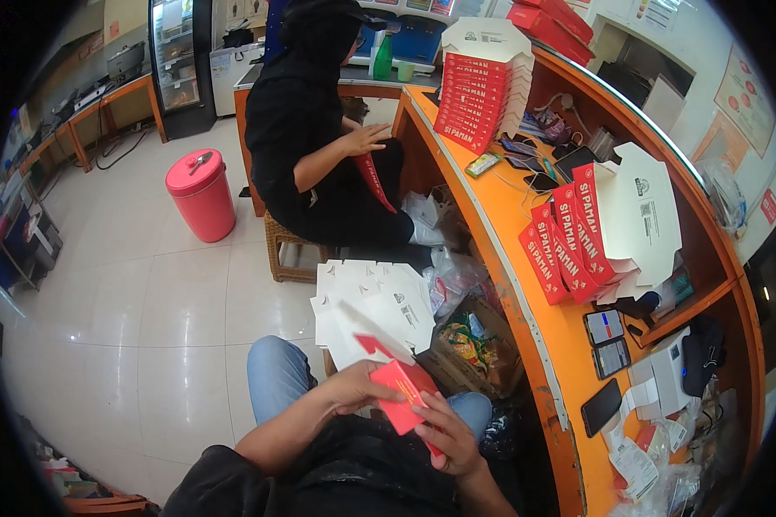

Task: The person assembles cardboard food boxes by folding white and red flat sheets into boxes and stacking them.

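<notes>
Above my lap is a partly folded red and white food carton (404, 417), its lid flap sticking up on the far side. My left hand (351, 385) grips its left edge, with the fingers closed on the card. On the right side, the fingers of my right hand (447, 431) press against the carton's wall and a red flap. Just beyond my knees lies a pile of flat white carton blanks (362, 293). Part of the carton is hidden behind my fingers.
An orange counter (569, 388) curves along my right, bearing a tall stack of red cartons (474, 95), a smaller carton group (569, 246) and phones (602, 407). Ahead, a co-worker in black (306, 129) sits holding a red carton. A pink bin (203, 198) stands left.
</notes>
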### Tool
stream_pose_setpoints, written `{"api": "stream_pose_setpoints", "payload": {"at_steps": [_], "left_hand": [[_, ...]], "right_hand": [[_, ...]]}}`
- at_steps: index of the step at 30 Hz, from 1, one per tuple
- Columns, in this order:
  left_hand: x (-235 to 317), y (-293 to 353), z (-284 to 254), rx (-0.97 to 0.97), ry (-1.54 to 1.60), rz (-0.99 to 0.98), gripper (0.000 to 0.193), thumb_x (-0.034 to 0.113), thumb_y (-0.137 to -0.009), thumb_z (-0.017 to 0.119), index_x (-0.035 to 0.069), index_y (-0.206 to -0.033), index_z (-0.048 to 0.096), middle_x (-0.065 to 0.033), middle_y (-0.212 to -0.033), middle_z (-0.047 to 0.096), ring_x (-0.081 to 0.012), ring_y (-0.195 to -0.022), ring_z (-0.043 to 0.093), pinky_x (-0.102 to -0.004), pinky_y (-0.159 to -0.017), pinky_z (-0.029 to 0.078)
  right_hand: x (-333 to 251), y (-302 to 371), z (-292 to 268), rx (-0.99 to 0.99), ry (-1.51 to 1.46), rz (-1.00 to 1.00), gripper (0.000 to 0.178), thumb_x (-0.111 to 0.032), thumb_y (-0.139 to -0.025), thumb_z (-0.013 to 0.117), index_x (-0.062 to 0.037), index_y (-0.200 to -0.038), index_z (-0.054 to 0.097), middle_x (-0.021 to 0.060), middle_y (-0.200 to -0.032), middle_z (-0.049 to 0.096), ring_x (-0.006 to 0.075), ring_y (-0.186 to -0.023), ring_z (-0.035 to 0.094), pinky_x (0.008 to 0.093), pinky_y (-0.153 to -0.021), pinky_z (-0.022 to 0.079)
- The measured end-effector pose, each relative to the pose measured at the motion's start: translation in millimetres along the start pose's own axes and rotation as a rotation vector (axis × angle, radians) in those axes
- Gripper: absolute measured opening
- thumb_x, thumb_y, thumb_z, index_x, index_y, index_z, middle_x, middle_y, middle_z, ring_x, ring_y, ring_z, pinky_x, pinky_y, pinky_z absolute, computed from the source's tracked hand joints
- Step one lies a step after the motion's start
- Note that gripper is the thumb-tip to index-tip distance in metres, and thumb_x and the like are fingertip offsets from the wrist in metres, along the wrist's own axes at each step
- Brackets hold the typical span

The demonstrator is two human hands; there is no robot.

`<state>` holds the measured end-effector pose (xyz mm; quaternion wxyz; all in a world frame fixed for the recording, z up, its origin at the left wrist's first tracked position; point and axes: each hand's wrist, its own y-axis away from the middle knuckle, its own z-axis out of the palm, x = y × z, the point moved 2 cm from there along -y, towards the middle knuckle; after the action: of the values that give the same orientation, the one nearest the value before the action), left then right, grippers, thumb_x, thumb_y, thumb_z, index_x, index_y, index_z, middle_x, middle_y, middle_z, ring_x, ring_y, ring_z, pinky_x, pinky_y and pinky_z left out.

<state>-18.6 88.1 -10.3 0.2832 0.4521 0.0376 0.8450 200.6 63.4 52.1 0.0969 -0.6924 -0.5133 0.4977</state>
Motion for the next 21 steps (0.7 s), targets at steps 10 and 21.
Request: {"api": "stream_pose_setpoints", "payload": {"at_steps": [10, 21], "left_hand": [[-17.5, 6.7, 44.2, -0.022, -0.288, 0.185, 0.041, 0.006, -0.085, 0.079, -0.002, -0.119, 0.060, -0.0099, -0.107, 0.070, -0.0147, -0.096, 0.068, -0.0300, -0.086, 0.057], [6.3, 6.6, 31.1, -0.287, 0.166, -0.169, 0.042, 0.008, -0.101, 0.055, -0.006, -0.139, 0.043, -0.0197, -0.137, 0.053, -0.0307, -0.124, 0.058, -0.0462, -0.106, 0.051]], "right_hand": [[-1.1, -4.1, 0.7, 0.183, 0.420, 0.305, 0.058, -0.046, -0.097, 0.059, 0.0028, -0.130, 0.059, 0.0271, -0.136, 0.051, 0.0379, -0.113, 0.057, 0.0431, -0.095, 0.049], [-5.7, -8.8, -20.1, -0.236, 0.482, -0.002, 0.043, -0.033, -0.089, 0.070, -0.0145, -0.128, 0.067, 0.0195, -0.142, 0.049, 0.0356, -0.113, 0.055, 0.0438, -0.095, 0.047]]}}
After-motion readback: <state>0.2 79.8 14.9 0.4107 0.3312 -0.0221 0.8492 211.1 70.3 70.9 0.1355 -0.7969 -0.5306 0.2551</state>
